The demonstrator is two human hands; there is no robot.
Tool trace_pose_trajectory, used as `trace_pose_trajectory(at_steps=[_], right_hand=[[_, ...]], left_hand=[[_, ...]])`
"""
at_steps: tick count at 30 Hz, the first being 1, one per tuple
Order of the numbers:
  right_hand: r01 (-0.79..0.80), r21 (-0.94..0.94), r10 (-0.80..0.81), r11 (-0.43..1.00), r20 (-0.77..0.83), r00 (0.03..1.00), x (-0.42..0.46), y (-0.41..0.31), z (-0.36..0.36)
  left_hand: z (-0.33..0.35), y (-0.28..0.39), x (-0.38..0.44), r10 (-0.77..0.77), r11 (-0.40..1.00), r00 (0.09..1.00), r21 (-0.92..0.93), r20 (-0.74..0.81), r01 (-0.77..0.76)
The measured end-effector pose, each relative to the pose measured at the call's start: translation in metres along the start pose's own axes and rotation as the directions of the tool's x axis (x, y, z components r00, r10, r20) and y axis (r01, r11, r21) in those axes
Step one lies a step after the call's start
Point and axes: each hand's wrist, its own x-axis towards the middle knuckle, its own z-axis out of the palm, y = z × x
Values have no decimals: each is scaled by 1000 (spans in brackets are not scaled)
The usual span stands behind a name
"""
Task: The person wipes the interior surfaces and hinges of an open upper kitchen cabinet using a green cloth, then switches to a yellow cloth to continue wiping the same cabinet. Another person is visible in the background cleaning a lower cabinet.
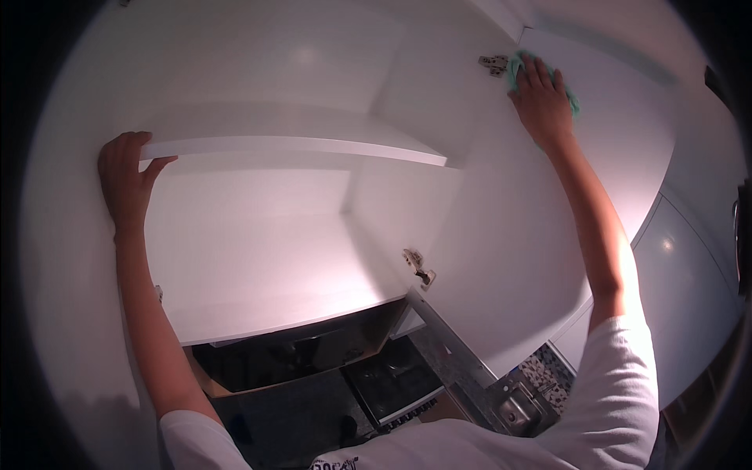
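My right hand [543, 106] presses a green cloth [574, 104] against the inner face of a white cabinet door [505, 217], near its upper hinge [494, 64]. At the left, my left hand [126, 173] grips the front edge of a white shelf [282, 144], fingers above and thumb below. The shelf crosses the inside of an open white wall cabinet [264, 235]. The part of the cloth under my right palm is hidden.
A lower hinge [419, 269] joins the door to the cabinet side. Below are a black cooktop [390, 376], a dark countertop [294, 417] and a steel sink [518, 408]. More white cabinet fronts [681, 264] stand at the right.
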Motion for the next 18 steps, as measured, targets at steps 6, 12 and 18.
trace_pose_trajectory(at_steps=[6, 12, 18], right_hand=[[17, -15, -17, 1000, 15, 1000, 17, -1, 19], [242, 373, -299, 896, 104, 949, -89, 8, -52], [-119, 156, 119, 981, 10, 993, -158, 78, -130]], left_hand=[[10, -7, -2, 43, 997, 998, 69, 52, -46], [7, -5, -1, 47, 996, 999, 71, -4, -46], [-12, 0, 5, -3, 1000, 999, -10, 55, 4]])
